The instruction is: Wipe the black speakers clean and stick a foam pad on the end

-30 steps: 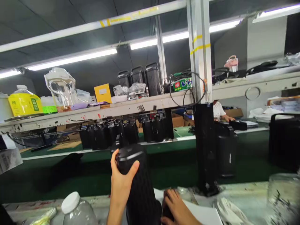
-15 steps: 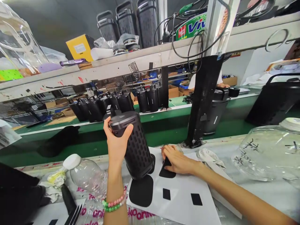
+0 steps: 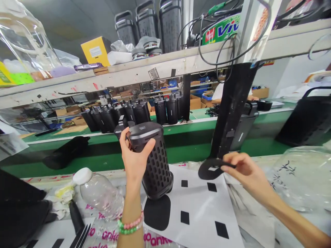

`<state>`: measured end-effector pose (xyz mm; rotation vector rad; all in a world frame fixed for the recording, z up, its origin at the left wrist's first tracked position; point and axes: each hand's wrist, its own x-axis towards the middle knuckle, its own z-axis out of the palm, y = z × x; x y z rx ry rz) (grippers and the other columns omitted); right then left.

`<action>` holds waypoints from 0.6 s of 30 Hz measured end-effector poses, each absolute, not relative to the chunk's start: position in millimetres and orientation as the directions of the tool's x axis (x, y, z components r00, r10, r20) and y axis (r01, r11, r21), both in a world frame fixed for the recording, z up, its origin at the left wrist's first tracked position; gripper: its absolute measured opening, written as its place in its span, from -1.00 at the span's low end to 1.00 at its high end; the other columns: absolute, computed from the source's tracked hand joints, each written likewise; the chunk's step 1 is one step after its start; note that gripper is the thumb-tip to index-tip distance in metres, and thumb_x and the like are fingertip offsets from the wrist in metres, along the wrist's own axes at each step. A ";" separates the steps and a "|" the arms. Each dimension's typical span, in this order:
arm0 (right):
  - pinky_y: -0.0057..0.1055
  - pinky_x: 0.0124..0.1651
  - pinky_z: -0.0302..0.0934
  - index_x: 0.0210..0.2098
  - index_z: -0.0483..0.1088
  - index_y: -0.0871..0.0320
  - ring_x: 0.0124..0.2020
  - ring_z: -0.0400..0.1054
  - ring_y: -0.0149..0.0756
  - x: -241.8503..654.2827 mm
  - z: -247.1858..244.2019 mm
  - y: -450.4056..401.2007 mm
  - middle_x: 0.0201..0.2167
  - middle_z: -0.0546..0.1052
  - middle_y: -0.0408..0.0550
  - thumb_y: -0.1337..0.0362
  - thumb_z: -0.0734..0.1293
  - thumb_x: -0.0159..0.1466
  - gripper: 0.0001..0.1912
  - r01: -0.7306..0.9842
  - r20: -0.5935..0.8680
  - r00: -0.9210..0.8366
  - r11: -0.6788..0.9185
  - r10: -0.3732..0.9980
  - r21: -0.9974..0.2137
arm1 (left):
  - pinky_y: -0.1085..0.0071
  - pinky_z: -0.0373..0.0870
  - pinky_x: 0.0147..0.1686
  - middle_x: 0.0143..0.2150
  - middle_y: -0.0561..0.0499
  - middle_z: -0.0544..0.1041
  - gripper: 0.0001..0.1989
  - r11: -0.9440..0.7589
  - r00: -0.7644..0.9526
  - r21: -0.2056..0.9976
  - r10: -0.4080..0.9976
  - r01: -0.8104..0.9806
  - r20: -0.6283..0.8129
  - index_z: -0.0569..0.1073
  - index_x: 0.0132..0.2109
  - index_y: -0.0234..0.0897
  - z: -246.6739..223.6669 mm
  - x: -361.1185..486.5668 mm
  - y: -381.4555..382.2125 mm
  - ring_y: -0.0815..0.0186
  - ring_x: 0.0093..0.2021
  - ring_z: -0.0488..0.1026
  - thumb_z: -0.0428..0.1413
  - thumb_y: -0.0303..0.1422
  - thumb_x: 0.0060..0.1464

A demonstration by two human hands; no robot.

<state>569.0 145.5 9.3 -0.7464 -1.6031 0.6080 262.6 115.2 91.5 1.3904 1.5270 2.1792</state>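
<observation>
My left hand grips the top of a black portable speaker, thumb on the near side and fingers round the rim. The speaker leans slightly over a white backing sheet. Between thumb and fingers of my right hand is a black foam pad, bent and raised off the sheet, with a square hole in it. Another rounded black pad lies on the sheet just below the speaker. Several small black squares are stuck there too.
A clear bottle with a white cap lies left of my left arm. At right stands a big clear jug. A black post rises behind my right hand. Several speakers line the green bench beyond; a person's arm shows there.
My right hand has peeled the foam pad off the sheet and moved it right and up, uncovering small black squares. The left hand still holds the speaker; the view has shifted slightly.
</observation>
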 end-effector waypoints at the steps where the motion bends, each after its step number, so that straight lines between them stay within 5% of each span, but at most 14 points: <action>1: -0.50 -0.26 0.33 -0.38 0.25 0.05 -0.29 0.38 -0.38 568.8 23.8 144.4 -0.31 0.45 -0.16 0.18 0.48 0.19 -0.70 0.104 0.648 0.005 0.644 0.762 -0.758 | 0.37 0.43 -0.03 0.13 -0.10 0.39 -0.16 -0.516 -0.543 0.769 0.549 0.377 0.635 0.25 0.22 -0.15 91.7 268.5 114.4 0.22 -0.02 0.47 0.40 -0.16 -0.19; 6: -0.59 -0.46 0.33 -0.34 0.33 0.06 -0.43 0.36 -0.42 561.2 100.3 129.5 -0.41 0.44 -0.21 0.18 0.63 -0.06 -0.55 -0.139 0.548 0.318 0.610 0.773 -0.780 | 0.41 0.39 0.04 0.14 -0.07 0.36 -0.16 -0.720 -0.412 0.616 0.479 0.320 0.775 0.19 0.21 -0.15 81.7 306.8 115.0 0.24 0.05 0.44 0.38 -0.14 -0.17; 11: -0.47 -0.33 0.43 0.17 0.29 -0.25 -0.35 0.45 -0.35 562.4 128.4 116.8 -0.32 0.53 -0.21 0.19 0.61 -0.02 -0.19 -0.291 0.526 0.282 0.594 0.802 -0.750 | 0.32 0.41 0.05 0.16 -0.09 0.29 -0.12 -0.717 -0.193 0.664 0.635 0.214 0.748 0.13 0.22 -0.10 66.5 330.3 116.6 0.20 0.06 0.44 0.38 -0.15 -0.19; 15: -0.57 -0.17 0.41 -0.06 0.51 -0.05 -0.12 0.46 -0.30 577.0 117.1 118.0 -0.16 0.56 -0.12 0.06 0.57 0.05 -0.53 -0.133 0.512 0.280 0.561 0.812 -0.817 | 0.12 0.31 0.20 0.30 -0.10 0.13 -0.09 -0.694 -0.057 0.656 0.673 0.296 0.738 0.07 0.21 0.03 67.8 325.8 105.3 0.11 0.25 0.31 0.40 -0.22 -0.21; 18: -0.54 -0.16 0.42 -0.08 0.47 -0.12 -0.14 0.47 -0.31 587.2 112.2 117.8 -0.19 0.57 -0.19 0.08 0.59 0.02 -0.51 -0.043 0.573 0.363 0.628 0.735 -0.777 | -0.05 0.24 0.26 0.33 -0.10 0.13 -0.22 -0.646 0.012 0.693 0.735 0.320 0.678 0.15 0.13 0.01 75.1 320.3 92.8 0.03 0.29 0.28 0.39 -0.20 -0.19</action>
